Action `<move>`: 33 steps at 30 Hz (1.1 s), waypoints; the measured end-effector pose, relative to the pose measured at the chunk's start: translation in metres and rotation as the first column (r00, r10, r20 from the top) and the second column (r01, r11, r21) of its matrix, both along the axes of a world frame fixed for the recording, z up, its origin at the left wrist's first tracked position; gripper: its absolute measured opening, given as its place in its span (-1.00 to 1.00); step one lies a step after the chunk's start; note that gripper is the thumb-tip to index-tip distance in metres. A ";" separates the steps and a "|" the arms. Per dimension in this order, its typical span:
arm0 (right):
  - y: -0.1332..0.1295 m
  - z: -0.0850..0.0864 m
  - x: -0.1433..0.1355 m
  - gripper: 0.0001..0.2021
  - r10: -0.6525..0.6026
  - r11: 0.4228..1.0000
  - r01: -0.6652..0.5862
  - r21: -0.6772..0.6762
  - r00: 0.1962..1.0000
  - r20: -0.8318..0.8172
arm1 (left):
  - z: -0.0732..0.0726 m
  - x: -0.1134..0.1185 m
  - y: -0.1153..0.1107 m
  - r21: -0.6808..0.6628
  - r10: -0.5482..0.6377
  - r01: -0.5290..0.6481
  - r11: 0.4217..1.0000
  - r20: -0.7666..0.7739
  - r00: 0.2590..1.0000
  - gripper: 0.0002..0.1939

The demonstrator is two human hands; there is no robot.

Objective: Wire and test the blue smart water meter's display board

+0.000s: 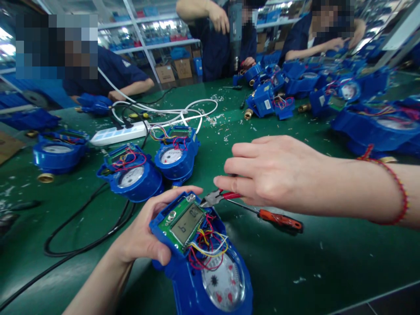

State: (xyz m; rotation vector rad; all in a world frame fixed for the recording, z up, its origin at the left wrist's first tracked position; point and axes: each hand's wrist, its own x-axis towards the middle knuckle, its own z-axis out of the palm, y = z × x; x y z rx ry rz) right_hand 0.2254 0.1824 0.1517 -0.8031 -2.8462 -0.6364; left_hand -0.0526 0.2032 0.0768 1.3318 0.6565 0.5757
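Observation:
My left hand grips the housing of a blue water meter, thumb on the near side and fingers along the far edge. A green circuit board with a small display faces up in it, and red, yellow and white wires loop over the meter's dial. My right hand is closed on red-handled pliers, whose jaws are at the board's upper right edge. Whether the jaws grip anything, I cannot make out. Just beyond them on the table lies an orange-handled screwdriver.
Several more blue meters stand around, including one at the left and a group at the right. A white power strip with looping cables lies behind. Scraps litter the green table. People work across it, one holding a power tool.

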 end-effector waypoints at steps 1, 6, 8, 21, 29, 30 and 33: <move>-0.001 -0.002 0.002 -0.80 -0.012 1.000 0.011 -0.023 0.999 -0.035 | 0.001 0.000 -0.001 0.005 0.009 -0.009 1.000 -0.004 1.000 0.05; -0.007 -0.015 0.008 -0.75 -0.188 0.952 0.092 -0.291 0.928 -0.323 | 0.001 -0.002 -0.003 0.033 -0.011 0.011 0.999 0.015 1.000 0.02; -0.007 -0.021 0.008 -0.73 -0.329 0.873 0.051 -0.485 0.795 -0.510 | 0.001 -0.003 -0.003 0.033 -0.026 0.026 0.999 0.018 0.999 0.02; -0.022 -0.046 0.012 -0.66 -0.309 0.946 0.206 -0.250 0.805 -0.507 | -0.002 -0.004 -0.007 0.090 0.053 -0.051 0.995 -0.013 0.999 0.07; -0.043 -0.024 -0.007 -0.70 -0.100 0.964 0.170 0.204 0.943 -0.317 | 0.000 -0.007 -0.011 0.112 0.078 -0.068 0.991 -0.087 0.993 0.17; -0.043 -0.023 -0.008 -0.68 -0.088 0.963 0.158 0.218 0.950 -0.301 | -0.001 -0.007 -0.011 0.105 0.078 -0.069 0.992 -0.088 0.993 0.17; -0.043 -0.019 -0.011 -0.63 -0.062 0.968 0.118 0.222 0.968 -0.242 | -0.001 -0.007 -0.011 0.101 0.084 -0.075 0.992 -0.091 0.992 0.15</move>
